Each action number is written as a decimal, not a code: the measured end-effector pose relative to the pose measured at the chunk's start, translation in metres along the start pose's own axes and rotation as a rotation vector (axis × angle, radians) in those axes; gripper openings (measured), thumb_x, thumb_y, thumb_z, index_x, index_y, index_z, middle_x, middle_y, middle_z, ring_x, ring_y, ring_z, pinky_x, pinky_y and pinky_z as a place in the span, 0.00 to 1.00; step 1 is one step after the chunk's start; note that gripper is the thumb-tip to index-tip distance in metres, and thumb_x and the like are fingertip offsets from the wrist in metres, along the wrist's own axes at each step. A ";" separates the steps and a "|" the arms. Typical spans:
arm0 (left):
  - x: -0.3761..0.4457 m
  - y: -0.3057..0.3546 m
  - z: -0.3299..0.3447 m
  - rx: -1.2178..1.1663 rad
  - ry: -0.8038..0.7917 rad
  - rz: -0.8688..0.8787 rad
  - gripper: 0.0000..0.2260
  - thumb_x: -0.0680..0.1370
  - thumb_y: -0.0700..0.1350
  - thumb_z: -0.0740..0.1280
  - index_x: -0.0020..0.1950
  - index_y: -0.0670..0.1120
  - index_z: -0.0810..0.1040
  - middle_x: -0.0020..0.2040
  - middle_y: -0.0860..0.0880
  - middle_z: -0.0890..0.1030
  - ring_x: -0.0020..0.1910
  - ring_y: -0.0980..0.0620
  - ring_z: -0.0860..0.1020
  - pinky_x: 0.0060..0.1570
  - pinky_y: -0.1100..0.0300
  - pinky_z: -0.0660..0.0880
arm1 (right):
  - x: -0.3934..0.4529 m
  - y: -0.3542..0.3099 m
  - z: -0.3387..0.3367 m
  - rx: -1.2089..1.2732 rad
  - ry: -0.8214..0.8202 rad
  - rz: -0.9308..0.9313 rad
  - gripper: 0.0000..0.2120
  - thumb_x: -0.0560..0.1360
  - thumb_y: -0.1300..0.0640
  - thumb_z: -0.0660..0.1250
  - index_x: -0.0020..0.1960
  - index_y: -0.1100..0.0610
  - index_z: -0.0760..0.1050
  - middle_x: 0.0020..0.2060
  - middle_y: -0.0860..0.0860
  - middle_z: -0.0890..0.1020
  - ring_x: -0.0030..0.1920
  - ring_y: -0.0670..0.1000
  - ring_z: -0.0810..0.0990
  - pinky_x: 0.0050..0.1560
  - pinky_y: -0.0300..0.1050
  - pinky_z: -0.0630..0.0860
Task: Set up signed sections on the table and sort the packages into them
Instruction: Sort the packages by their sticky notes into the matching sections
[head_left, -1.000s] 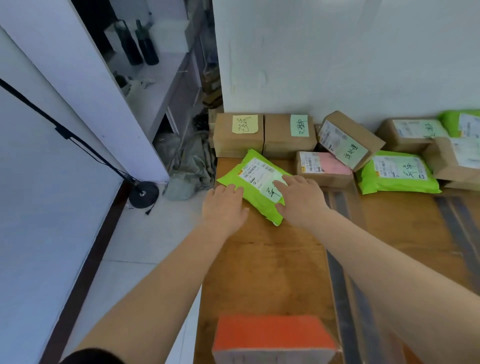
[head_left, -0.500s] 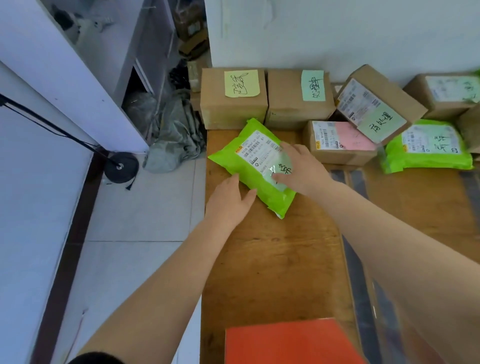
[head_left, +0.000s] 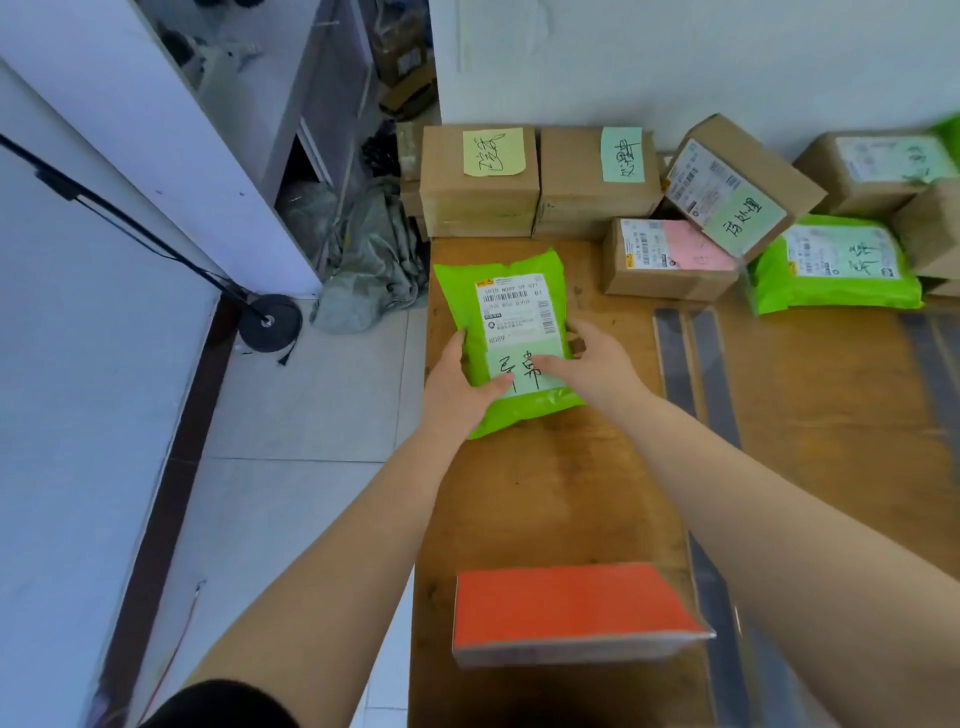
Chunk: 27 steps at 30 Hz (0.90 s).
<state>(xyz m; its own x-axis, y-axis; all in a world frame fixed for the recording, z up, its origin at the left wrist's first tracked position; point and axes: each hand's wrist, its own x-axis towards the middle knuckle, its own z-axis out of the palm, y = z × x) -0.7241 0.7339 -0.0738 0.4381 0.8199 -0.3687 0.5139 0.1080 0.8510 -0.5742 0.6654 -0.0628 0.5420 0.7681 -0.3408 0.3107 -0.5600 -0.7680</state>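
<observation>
A green mailer bag (head_left: 506, 291) with a white shipping label and a pale green handwritten note lies on the wooden table (head_left: 550, 499), near its left edge. My left hand (head_left: 460, 389) grips its lower left corner, thumb on top of the note. My right hand (head_left: 592, 364) holds its right edge, fingers reaching over the note. Behind it stand two cardboard boxes used as signs, one with a yellow note (head_left: 493, 151) and one with a green note (head_left: 623, 155).
More packages lie at the back right: a box with a pink label (head_left: 670, 260), a tilted box (head_left: 737, 182), a second green mailer (head_left: 831, 265), further boxes (head_left: 878, 166). An orange-topped box (head_left: 571, 608) sits near me. Black tape strips (head_left: 696, 364) cross the table. The floor drops off at left.
The green mailer has been turned from a slant to square with the table and drawn slightly toward me. Both hands moved from resting on it to holding its lower edges.
</observation>
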 end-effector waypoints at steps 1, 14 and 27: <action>-0.008 0.000 -0.003 -0.019 0.007 0.003 0.37 0.70 0.43 0.74 0.74 0.46 0.58 0.69 0.47 0.71 0.66 0.48 0.71 0.63 0.47 0.71 | -0.007 -0.001 -0.001 0.025 0.005 -0.001 0.31 0.69 0.52 0.73 0.68 0.56 0.67 0.51 0.50 0.78 0.40 0.42 0.74 0.34 0.33 0.69; -0.102 -0.027 -0.016 -0.043 0.059 -0.008 0.35 0.70 0.40 0.73 0.73 0.45 0.61 0.66 0.45 0.74 0.62 0.48 0.74 0.60 0.47 0.73 | -0.097 0.009 0.016 0.012 -0.073 -0.039 0.31 0.69 0.54 0.72 0.68 0.59 0.66 0.57 0.55 0.78 0.52 0.52 0.76 0.47 0.42 0.71; -0.133 -0.066 0.000 -0.080 0.049 -0.060 0.36 0.69 0.35 0.73 0.73 0.44 0.61 0.67 0.45 0.73 0.63 0.48 0.74 0.61 0.48 0.73 | -0.139 0.047 0.039 -0.047 -0.086 0.008 0.33 0.69 0.56 0.73 0.70 0.58 0.65 0.57 0.55 0.78 0.52 0.53 0.77 0.47 0.41 0.69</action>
<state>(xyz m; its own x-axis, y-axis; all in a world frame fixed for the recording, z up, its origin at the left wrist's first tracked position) -0.8164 0.6180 -0.0810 0.3707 0.8371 -0.4023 0.4770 0.2001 0.8558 -0.6653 0.5439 -0.0727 0.4765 0.7861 -0.3937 0.3440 -0.5788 -0.7394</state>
